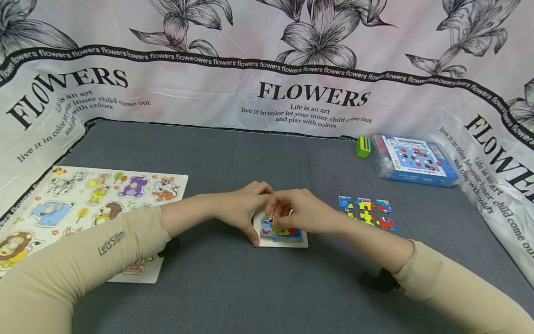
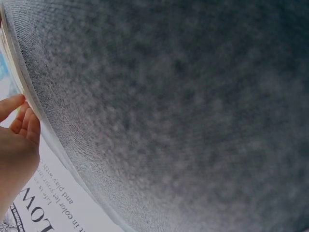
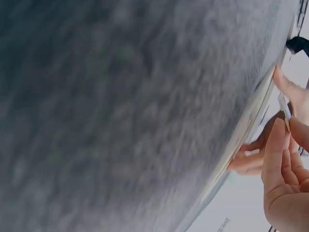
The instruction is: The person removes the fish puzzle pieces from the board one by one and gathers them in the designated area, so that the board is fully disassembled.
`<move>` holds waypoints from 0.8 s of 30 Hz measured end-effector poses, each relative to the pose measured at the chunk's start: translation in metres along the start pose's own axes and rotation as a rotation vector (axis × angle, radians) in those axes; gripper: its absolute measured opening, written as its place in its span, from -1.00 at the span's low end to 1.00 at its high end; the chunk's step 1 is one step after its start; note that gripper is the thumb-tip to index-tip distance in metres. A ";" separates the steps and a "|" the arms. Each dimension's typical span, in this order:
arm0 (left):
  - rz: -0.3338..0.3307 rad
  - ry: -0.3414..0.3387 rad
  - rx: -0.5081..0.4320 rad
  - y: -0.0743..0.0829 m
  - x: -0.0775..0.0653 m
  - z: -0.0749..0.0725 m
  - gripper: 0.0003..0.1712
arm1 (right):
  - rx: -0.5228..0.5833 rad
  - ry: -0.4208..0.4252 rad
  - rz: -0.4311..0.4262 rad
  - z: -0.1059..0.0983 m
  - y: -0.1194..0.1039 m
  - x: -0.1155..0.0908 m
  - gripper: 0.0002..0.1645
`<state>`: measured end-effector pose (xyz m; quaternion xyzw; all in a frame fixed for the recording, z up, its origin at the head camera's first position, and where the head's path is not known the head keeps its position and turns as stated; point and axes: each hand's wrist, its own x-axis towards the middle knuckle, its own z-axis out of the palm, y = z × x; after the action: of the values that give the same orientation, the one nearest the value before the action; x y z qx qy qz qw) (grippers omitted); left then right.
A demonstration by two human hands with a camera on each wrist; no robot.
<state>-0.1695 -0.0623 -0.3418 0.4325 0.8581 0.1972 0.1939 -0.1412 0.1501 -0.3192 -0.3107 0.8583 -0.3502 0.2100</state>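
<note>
A small jigsaw tray point(image 1: 306, 241) with a pale border lies in front of me, colourful pieces laid inside it. My left hand point(image 1: 239, 208) holds it by the left side, thumb at the near corner and fingers toward the far edge. Over the tray, my right hand point(image 1: 306, 211) pinches a small jigsaw piece point(image 3: 285, 107) between thumb and forefinger; the right wrist view shows it edge-on. Part of the tray is hidden under the right hand. Several loose jigsaw pieces point(image 1: 367, 217) lie to the right of the tray.
On the left, a large animal puzzle board point(image 1: 85, 204) lies partly beneath the left forearm. At the back right stand a blue plastic box point(image 1: 417, 160) with a printed label and a small green block point(image 1: 363, 147). A flower-printed curtain point(image 1: 200, 99) borders the grey table point(image 1: 233, 287).
</note>
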 end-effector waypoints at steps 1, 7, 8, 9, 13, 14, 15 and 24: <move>0.002 0.002 0.001 0.000 0.000 0.000 0.04 | 0.006 0.006 0.008 -0.003 0.001 -0.001 -0.80; -0.001 0.002 0.014 -0.001 0.001 0.001 0.19 | 0.031 0.036 0.061 -0.020 0.011 -0.007 -0.81; 0.001 0.003 0.019 -0.001 0.001 0.001 0.21 | 0.033 0.036 0.068 -0.023 0.014 -0.008 -0.82; 0.004 0.005 0.028 -0.001 0.001 0.001 0.22 | 0.032 0.038 0.073 -0.026 0.017 -0.010 -0.82; 0.013 0.011 0.054 -0.001 0.002 0.001 0.24 | 0.040 0.043 0.095 -0.036 0.028 -0.017 -0.84; 0.015 0.014 0.060 0.000 0.002 0.001 0.23 | 0.045 0.044 0.103 -0.038 0.031 -0.019 -0.85; 0.014 0.016 0.061 0.000 0.002 0.001 0.23 | 0.047 0.045 0.112 -0.040 0.034 -0.021 -0.86; 0.016 0.020 0.048 0.000 0.002 0.002 0.22 | 0.045 0.036 0.181 -0.062 0.059 -0.043 -0.84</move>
<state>-0.1696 -0.0602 -0.3441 0.4419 0.8610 0.1824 0.1736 -0.1688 0.2418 -0.3143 -0.2209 0.8784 -0.3545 0.2321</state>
